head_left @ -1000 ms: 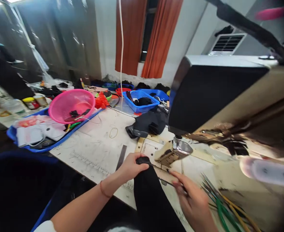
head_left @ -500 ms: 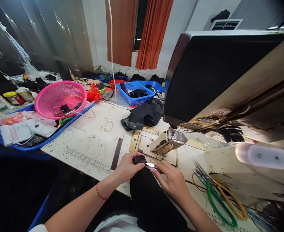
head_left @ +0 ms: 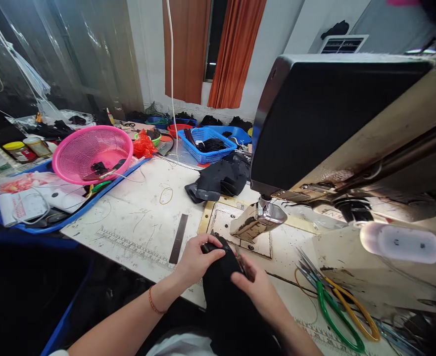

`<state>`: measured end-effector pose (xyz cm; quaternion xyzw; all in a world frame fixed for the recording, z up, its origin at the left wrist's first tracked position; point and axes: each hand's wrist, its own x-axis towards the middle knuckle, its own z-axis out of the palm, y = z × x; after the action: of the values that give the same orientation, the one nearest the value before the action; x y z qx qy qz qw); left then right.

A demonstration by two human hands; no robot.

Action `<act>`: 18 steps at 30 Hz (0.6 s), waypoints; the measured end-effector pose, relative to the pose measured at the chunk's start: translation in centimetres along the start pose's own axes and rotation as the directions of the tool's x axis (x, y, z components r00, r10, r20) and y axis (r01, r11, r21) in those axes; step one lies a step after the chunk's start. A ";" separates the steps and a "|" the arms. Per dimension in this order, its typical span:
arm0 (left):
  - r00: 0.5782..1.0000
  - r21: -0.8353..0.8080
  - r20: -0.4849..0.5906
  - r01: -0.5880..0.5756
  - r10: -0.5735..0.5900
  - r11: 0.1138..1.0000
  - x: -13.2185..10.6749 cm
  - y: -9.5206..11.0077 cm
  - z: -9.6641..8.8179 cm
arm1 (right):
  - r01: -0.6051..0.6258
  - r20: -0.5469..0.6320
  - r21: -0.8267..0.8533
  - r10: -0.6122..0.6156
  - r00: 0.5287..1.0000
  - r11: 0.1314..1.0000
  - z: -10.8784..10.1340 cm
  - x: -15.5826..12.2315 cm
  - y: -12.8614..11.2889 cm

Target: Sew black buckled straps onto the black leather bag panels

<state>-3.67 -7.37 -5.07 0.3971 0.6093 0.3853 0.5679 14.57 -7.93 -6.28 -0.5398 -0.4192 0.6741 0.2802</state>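
My left hand [head_left: 201, 257] pinches the upper edge of a black fabric piece [head_left: 221, 291], thumb on top and fingers curled behind. The cloth hangs down over the table's front edge into my lap. On its right side my right hand [head_left: 258, 289] is closed around a small metal tool that looks like thread snips [head_left: 240, 261], mostly hidden by the fingers, with its tip against the fabric edge. Just beyond the hands stands the sewing machine's metal post [head_left: 249, 222] under the presser area. A dark flat strip [head_left: 178, 239] lies left of my left hand.
Green-handled scissors [head_left: 338, 316] and yellow-handled scissors [head_left: 355, 309] lie at right, below a lit lamp [head_left: 399, 242]. The machine head [head_left: 336, 109] overhangs the right side. Black pieces [head_left: 221, 178] lie behind the post. A pink basket [head_left: 69, 153] and a blue basket [head_left: 203, 157] stand farther back.
The shiny blade seen between my hands has turned and drawn back into my right hand, along the fabric's right edge. My left hand keeps its pinch, the fabric slightly shifted.
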 end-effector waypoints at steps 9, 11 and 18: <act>0.961 0.283 0.228 -0.221 0.158 0.934 -0.3 0.1 -1.9 | -0.166 -0.045 0.103 0.171 0.984 0.981 0.6 0.5 -0.2; 0.956 0.294 0.216 -0.256 0.197 0.921 -0.7 0.0 -1.7 | -0.144 -0.062 0.068 0.149 0.987 0.987 0.5 0.8 -0.1; 0.938 -0.369 0.275 0.307 -0.212 0.877 0.1 1.9 -3.4 | -0.106 0.044 -0.216 0.118 0.992 0.971 0.3 0.6 0.1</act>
<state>-6.99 -6.60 -3.16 0.2259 0.4950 0.3755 0.7503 14.16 -7.54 -6.67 -0.5702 -0.4658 0.6549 0.1701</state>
